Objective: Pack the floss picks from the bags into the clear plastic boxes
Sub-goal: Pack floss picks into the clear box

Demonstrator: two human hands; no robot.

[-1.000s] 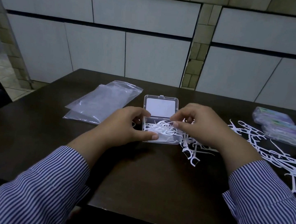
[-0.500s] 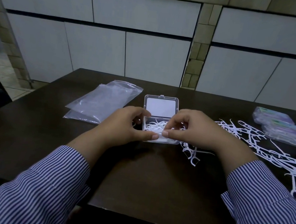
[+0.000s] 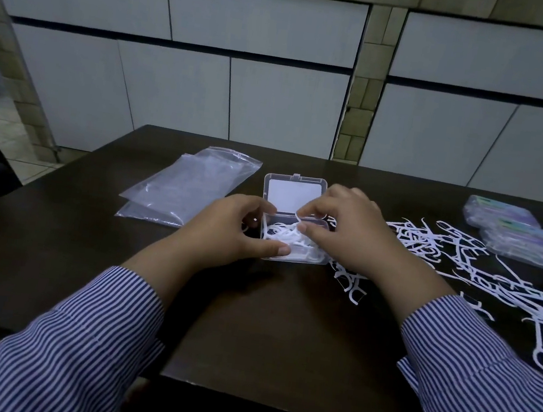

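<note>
A dark wooden table (image 3: 263,336) carries an open clear plastic box (image 3: 290,220) at its middle, with empty plastic bags (image 3: 189,186) left of the box and closed, filled boxes (image 3: 518,235) far right of it. Loose floss picks (image 3: 482,271) sprawl just right of the box, more lying inside it. The left hand (image 3: 229,228) grips the box's left end, thumb along its near wall, while the right hand (image 3: 353,230) pinches picks over its tray.

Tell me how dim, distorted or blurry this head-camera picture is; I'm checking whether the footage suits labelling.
Head view: dim overall, the dark table swallowing shadow detail; wide-angle bending curves the wall panels; soft glare on the plastic bags; loose floss picks stay fairly sharp, while the closed boxes at the right edge look hazy.
</note>
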